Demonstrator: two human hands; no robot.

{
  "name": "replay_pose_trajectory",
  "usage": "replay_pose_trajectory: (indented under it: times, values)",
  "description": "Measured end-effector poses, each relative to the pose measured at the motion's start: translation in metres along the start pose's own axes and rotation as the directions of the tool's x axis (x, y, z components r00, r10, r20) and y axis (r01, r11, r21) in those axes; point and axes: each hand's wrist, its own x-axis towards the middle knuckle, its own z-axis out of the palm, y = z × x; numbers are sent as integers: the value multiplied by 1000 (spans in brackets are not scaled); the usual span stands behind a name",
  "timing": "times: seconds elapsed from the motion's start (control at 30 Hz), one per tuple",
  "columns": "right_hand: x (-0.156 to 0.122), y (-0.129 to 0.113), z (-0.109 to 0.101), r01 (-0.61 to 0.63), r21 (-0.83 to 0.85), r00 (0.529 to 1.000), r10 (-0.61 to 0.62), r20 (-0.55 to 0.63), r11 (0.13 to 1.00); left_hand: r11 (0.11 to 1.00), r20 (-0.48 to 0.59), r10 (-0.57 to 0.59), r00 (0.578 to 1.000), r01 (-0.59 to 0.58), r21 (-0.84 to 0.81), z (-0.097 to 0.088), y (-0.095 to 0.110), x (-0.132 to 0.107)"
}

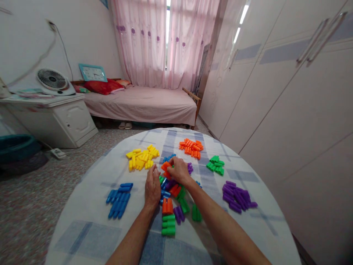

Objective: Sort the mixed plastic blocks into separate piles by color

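Observation:
On a round cloth-covered table (91,235) lie small plastic pegs sorted by colour: a yellow pile (141,159), an orange pile (191,148), a green pile (216,164), a purple pile (237,196) and a blue pile (119,200). A mixed heap (174,200) sits in the middle. My left hand (152,187) rests at the heap's left edge, fingers curled down onto the pegs. My right hand (179,170) lies over the heap's far end, fingers closed around pegs; an orange one (166,166) shows at its fingertips.
A bed (143,103) with a pink cover stands beyond the table under a curtained window. A white cabinet (55,117) with a fan on top is at the left. Wardrobe doors (289,95) line the right side. A power strip (57,153) lies on the floor.

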Motion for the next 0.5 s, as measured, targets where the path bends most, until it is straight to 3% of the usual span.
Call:
replay_pose_trajectory:
  times: [0.1, 0.2, 0.3, 0.37, 0.5]
  values:
    - [3, 15, -7, -34, 337, 997, 56, -58, 941, 1000, 16, -21, 1000, 21, -4, 0, 2, -1]
    - [6, 27, -11, -51, 665, 995, 96, -31, 745, 1000, 45, -19, 999, 19, 4, 0, 2, -1]
    - [6, 33, -12, -91, 808, 992, 122, 23, 582, 1000, 97, -19, 995, 17, 22, -1, 4, 0]
    - [7, 35, -12, -103, 799, 990, 140, 23, 592, 999, 108, -20, 994, 15, 50, -1, 6, 0]
    - [21, 48, -17, -130, 615, 963, 247, -108, 778, 997, 114, -6, 993, -2, 77, -2, 8, 0]
